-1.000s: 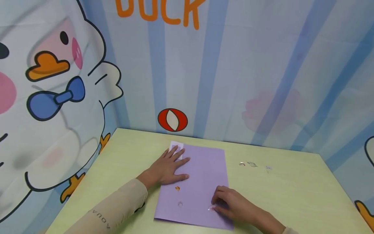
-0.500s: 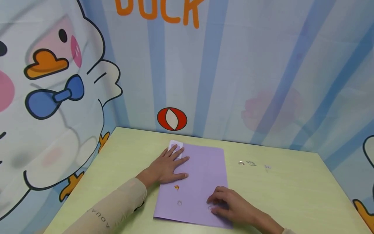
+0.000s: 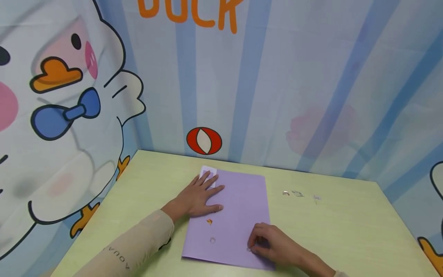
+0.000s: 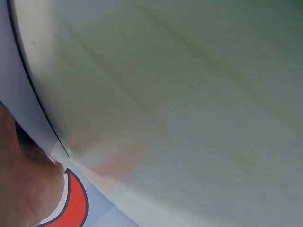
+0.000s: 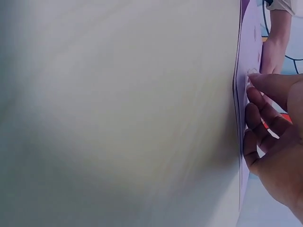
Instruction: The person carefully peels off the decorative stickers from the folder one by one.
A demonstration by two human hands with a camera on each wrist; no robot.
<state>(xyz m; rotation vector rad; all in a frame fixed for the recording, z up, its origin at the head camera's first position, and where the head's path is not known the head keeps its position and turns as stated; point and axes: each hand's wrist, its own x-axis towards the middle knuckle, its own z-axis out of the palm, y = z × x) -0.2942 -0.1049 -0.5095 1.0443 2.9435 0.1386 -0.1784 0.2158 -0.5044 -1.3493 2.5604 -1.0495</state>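
Observation:
My left hand [image 3: 199, 198] lies flat with spread fingers on the upper left of a purple sheet of paper [image 3: 242, 204], its fingertips over a white rectangular label [image 3: 208, 169]. At the sheet's lower right, my right hand [image 3: 271, 242] has curled fingers, thumb and forefinger pinching a small clear sticker [image 5: 251, 72] at the paper's surface. The fingers mostly hide that sticker. An orange leaf sticker [image 3: 209, 222] and a faint ring-shaped sticker [image 3: 212, 240] lie on the sheet's left part. The left wrist view shows only a piece of the left hand [image 4: 28, 184].
On the pale yellow table [image 3: 346, 231], right of the sheet, lie a small reddish sticker [image 3: 285, 193], a grey leafy sticker [image 3: 297, 194] and a pale flower-like sticker [image 3: 317, 198]. A printed duck curtain [image 3: 221, 77] hangs behind the table's back edge.
My right thumb and fingertips parted at the clear sticker half a second ago; now they are closer together on it, covering more of it. The left hand stays put.

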